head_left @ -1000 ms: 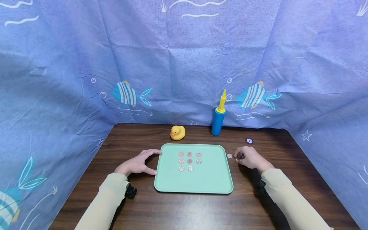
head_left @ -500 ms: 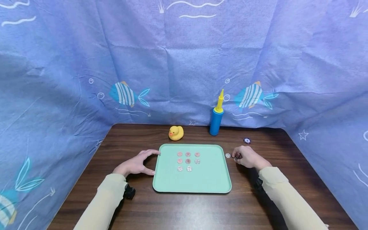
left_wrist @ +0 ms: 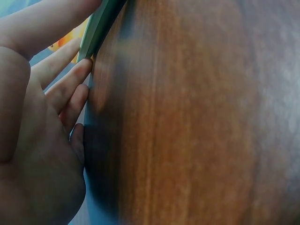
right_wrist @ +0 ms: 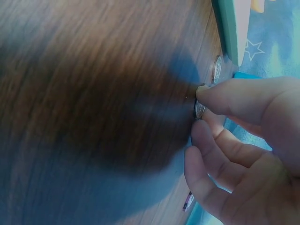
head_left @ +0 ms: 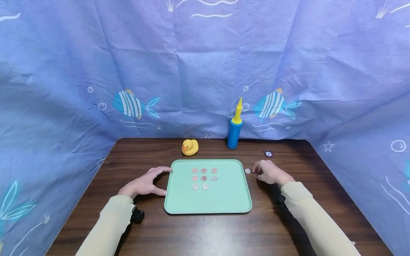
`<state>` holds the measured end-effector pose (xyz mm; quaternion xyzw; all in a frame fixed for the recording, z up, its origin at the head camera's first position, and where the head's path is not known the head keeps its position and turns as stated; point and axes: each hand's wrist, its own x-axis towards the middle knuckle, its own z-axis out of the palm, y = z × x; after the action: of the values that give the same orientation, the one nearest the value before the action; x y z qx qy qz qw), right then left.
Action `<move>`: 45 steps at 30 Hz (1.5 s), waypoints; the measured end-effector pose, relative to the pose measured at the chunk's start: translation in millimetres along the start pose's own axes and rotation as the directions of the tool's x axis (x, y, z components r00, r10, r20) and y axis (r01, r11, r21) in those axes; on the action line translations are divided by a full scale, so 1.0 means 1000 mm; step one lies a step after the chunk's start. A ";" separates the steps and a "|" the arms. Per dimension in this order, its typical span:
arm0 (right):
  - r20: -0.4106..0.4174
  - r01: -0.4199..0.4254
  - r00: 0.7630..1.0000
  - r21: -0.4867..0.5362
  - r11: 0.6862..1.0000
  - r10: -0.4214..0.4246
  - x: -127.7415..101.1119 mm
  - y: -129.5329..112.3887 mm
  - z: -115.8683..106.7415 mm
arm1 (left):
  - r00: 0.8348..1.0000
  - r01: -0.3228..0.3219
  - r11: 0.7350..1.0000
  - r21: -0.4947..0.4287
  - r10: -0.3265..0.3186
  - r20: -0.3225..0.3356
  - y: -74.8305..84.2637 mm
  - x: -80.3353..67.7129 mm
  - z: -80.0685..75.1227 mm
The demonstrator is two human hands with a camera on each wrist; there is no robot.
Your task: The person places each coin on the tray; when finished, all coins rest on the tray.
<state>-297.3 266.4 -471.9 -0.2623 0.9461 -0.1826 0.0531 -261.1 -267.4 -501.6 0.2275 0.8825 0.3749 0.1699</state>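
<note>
A mint-green tray (head_left: 224,199) lies on the dark wood table (head_left: 198,234) and carries several small coins (head_left: 204,178) in rows. My left hand (head_left: 145,184) rests at the tray's left rim with its fingers stretched along the edge (left_wrist: 101,26). My right hand (head_left: 269,172) sits just right of the tray, where thumb and forefinger pinch a silver coin (right_wrist: 199,110) that stands on its edge on the wood. A second loose coin (head_left: 247,171) lies flat between that hand and the tray, and also shows as the coin (right_wrist: 217,69) beside the tray's wall (right_wrist: 232,26).
A yellow rubber duck (head_left: 190,147) and a blue pump with a yellow nozzle (head_left: 234,129) stand behind the tray. A small dark round chip (head_left: 268,154) lies behind my right hand. Blue fish-print cloth (head_left: 205,71) walls the table on three sides.
The head view has swung a little, so everything sits further left in frame. Both hands keep their places beside the tray; the right hand still pinches its coin.
</note>
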 end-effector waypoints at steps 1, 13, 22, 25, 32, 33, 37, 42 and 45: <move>0.001 0.001 1.000 0.000 1.000 -0.001 0.001 -0.001 0.001 | 1.000 -0.004 1.000 0.003 0.004 -0.002 0.000 -0.001 0.000; -0.082 0.042 0.996 -0.012 0.999 -0.042 -0.002 -0.001 0.001 | 1.000 -0.002 1.000 -0.013 0.002 -0.007 0.000 -0.003 0.001; -0.152 0.049 0.987 0.011 0.999 -0.047 -0.007 0.001 0.006 | 1.000 0.010 1.000 -0.016 -0.010 -0.010 0.000 -0.002 0.002; -0.132 0.035 0.991 0.068 0.997 -0.025 -0.007 -0.004 0.004 | 1.000 0.011 1.000 -0.014 -0.011 -0.008 0.000 -0.002 0.002; -0.083 0.039 0.996 0.186 0.982 -0.024 -0.003 -0.026 0.000 | 1.000 0.006 1.000 -0.017 -0.007 -0.012 0.000 -0.003 0.001; -0.076 0.046 0.997 0.196 0.980 -0.032 -0.003 -0.030 0.000 | 1.000 0.006 1.000 -0.016 -0.006 -0.012 0.000 -0.003 0.001; -0.049 0.072 0.997 0.213 0.974 -0.063 0.002 -0.043 -0.001 | 1.000 0.003 1.000 -0.018 -0.004 -0.012 0.000 -0.002 0.001; -0.019 0.070 0.998 0.223 0.972 -0.067 0.010 -0.056 0.003 | 1.000 0.003 1.000 -0.014 -0.003 -0.013 0.000 -0.002 0.001; -0.004 0.067 0.998 0.248 0.966 -0.069 0.014 -0.063 0.007 | 1.000 0.002 1.000 -0.010 -0.002 -0.011 0.000 -0.003 0.001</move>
<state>-278.4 207.0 -454.7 -0.2864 0.9061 -0.3005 0.0814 -258.4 -267.9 -501.6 0.2239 0.8818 0.3803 0.1665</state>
